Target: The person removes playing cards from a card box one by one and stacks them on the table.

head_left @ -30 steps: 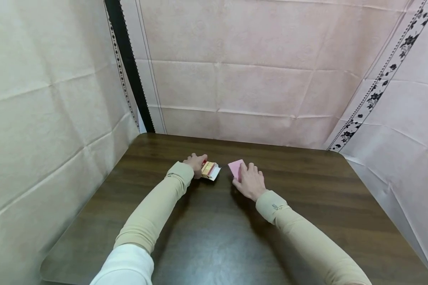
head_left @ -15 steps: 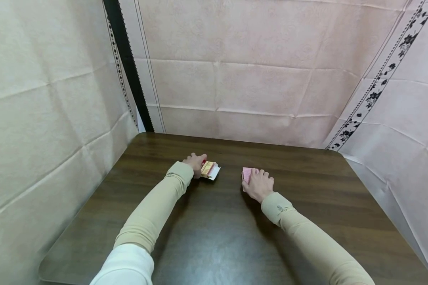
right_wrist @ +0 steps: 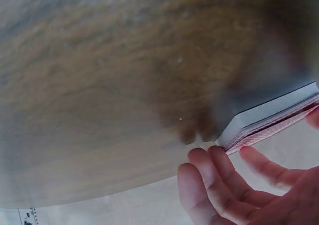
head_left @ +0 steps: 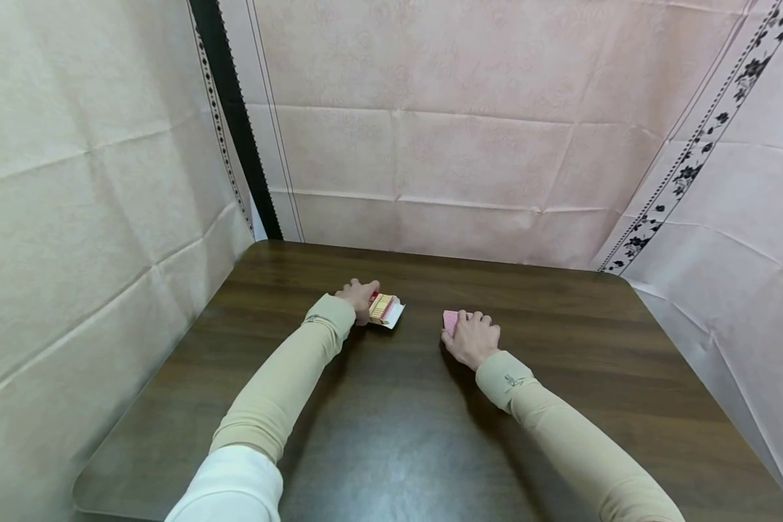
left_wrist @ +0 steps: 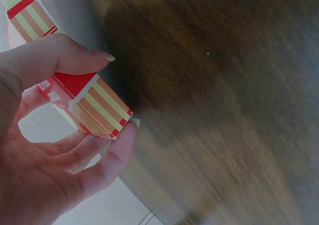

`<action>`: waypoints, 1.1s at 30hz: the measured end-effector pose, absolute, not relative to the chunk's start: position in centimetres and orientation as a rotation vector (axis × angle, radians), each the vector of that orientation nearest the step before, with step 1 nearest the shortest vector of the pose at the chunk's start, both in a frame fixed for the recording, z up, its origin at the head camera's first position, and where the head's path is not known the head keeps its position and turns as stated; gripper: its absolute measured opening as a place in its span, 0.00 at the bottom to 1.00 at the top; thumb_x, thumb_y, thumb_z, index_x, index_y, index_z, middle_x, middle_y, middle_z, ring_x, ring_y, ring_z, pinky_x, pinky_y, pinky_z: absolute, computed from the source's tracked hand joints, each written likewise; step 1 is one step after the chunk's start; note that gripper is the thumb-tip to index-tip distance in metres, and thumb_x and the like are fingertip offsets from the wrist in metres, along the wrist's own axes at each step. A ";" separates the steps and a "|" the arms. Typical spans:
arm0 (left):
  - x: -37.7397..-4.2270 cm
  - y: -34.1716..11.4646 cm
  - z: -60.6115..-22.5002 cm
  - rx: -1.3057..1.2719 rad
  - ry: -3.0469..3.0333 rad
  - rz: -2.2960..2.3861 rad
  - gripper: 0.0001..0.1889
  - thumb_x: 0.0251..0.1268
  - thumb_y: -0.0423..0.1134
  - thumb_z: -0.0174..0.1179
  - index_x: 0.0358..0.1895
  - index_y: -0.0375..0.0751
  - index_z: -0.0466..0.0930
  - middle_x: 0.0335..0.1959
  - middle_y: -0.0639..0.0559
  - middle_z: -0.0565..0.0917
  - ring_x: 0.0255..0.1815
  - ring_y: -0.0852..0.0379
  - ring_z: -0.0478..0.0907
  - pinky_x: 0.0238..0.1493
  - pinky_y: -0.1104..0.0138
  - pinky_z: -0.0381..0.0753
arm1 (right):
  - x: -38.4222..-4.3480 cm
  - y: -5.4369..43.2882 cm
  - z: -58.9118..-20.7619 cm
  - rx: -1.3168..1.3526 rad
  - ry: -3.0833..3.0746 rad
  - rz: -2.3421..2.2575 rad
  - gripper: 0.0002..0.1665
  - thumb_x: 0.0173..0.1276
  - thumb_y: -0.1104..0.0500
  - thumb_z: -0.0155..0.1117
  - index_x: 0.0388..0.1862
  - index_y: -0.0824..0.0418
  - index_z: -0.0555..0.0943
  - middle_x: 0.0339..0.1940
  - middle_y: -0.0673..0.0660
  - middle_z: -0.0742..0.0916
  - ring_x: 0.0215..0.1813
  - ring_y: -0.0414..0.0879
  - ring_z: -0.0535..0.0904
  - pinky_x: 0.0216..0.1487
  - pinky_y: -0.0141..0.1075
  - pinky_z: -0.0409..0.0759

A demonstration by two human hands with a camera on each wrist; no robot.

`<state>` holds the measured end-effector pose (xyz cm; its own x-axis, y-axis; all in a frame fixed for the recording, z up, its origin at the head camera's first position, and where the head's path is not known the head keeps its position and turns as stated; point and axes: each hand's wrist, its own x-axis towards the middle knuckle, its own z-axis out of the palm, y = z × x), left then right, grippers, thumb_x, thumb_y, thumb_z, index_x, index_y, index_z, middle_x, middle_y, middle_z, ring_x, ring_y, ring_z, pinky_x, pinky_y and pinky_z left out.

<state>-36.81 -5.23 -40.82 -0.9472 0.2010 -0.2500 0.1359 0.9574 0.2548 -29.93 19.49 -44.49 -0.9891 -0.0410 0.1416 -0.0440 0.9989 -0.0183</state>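
- Rightward, the right hand (head_left: 473,339) has moved the cards (head_left: 452,320) farther from the box (head_left: 385,310), apparently leaving them fully separate.
- Its thumb and fingers pinch the cards on or just above the table (head_left: 339,449).
- Left hand (head_left: 356,299) grips the box, fingers curled.

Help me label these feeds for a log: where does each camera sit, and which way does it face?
Head: worn on the head, looking forward and down over the table to the pale cloth; both sleeved arms, the left grip and the right grip show.
Left wrist: on that wrist, looking at the striped box the left grip holds; that grip shows.
Right wrist: on that wrist, looking at the card stack the right grip holds; that grip shows.
Shared: head and left wrist both show the striped box.
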 end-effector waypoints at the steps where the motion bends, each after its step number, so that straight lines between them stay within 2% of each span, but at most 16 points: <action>1: -36.7 -5.2 -40.7 0.249 2.831 0.344 0.34 0.43 0.25 0.67 0.56 0.51 0.65 0.55 0.37 0.66 0.52 0.40 0.67 0.50 0.50 0.72 | -29.9 19.5 -44.5 0.065 -3.003 0.034 0.34 0.65 0.37 0.54 0.51 0.66 0.74 0.44 0.70 0.81 0.46 0.64 0.77 0.41 0.57 0.75; 7: -36.3 -5.0 -40.3 0.264 2.823 0.349 0.33 0.44 0.25 0.67 0.56 0.50 0.65 0.56 0.37 0.66 0.53 0.41 0.67 0.50 0.51 0.72 | -29.9 19.5 -44.2 0.095 -2.992 0.032 0.35 0.65 0.36 0.55 0.53 0.65 0.75 0.46 0.70 0.80 0.49 0.65 0.76 0.43 0.58 0.75; 12: -36.0 -4.8 -40.0 0.293 2.833 0.348 0.33 0.44 0.25 0.67 0.56 0.49 0.66 0.55 0.37 0.66 0.52 0.41 0.67 0.50 0.51 0.72 | -30.0 18.9 -43.7 0.323 -2.845 0.051 0.24 0.66 0.45 0.57 0.51 0.62 0.76 0.47 0.66 0.79 0.51 0.62 0.73 0.45 0.55 0.75; 15: -36.0 -4.5 -39.9 0.315 2.835 0.341 0.33 0.44 0.25 0.67 0.56 0.49 0.66 0.54 0.37 0.66 0.52 0.41 0.68 0.49 0.52 0.72 | -30.0 18.1 -43.3 0.534 -2.778 0.123 0.20 0.67 0.51 0.57 0.54 0.60 0.77 0.49 0.64 0.78 0.52 0.60 0.72 0.47 0.53 0.74; 20: -36.0 -4.1 -40.0 0.316 2.833 0.339 0.33 0.43 0.25 0.67 0.55 0.50 0.66 0.54 0.38 0.67 0.51 0.42 0.68 0.49 0.52 0.72 | -30.0 16.4 -43.0 0.827 -2.769 0.195 0.26 0.65 0.57 0.59 0.63 0.55 0.75 0.55 0.64 0.77 0.56 0.58 0.72 0.52 0.52 0.75; 25: -36.0 -3.6 -40.1 0.324 2.827 0.314 0.33 0.44 0.25 0.68 0.54 0.50 0.66 0.54 0.38 0.66 0.49 0.43 0.68 0.45 0.54 0.72 | -30.0 15.4 -43.1 0.945 -2.797 0.079 0.33 0.66 0.58 0.57 0.71 0.49 0.67 0.65 0.70 0.71 0.61 0.62 0.71 0.57 0.54 0.74; 28: -36.0 -3.3 -40.0 0.329 2.824 0.292 0.33 0.46 0.26 0.68 0.55 0.51 0.65 0.55 0.38 0.66 0.49 0.43 0.68 0.43 0.55 0.72 | -30.1 14.9 -43.3 0.970 -2.818 0.028 0.34 0.66 0.58 0.57 0.72 0.48 0.66 0.71 0.72 0.65 0.63 0.64 0.70 0.57 0.56 0.75; 33: -35.7 -2.8 -39.7 0.383 2.819 0.278 0.34 0.48 0.26 0.66 0.58 0.53 0.64 0.58 0.38 0.66 0.49 0.43 0.68 0.43 0.55 0.71 | -30.4 14.2 -43.4 0.978 -2.875 -0.009 0.29 0.64 0.59 0.59 0.66 0.50 0.71 0.75 0.72 0.56 0.65 0.65 0.67 0.58 0.58 0.73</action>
<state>-35.72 -2.80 -39.66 -0.9251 0.2861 -0.2499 0.2319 0.9463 0.2251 -30.40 14.21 -43.36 -0.7879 -0.6082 0.0969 -0.6076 0.7933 0.0389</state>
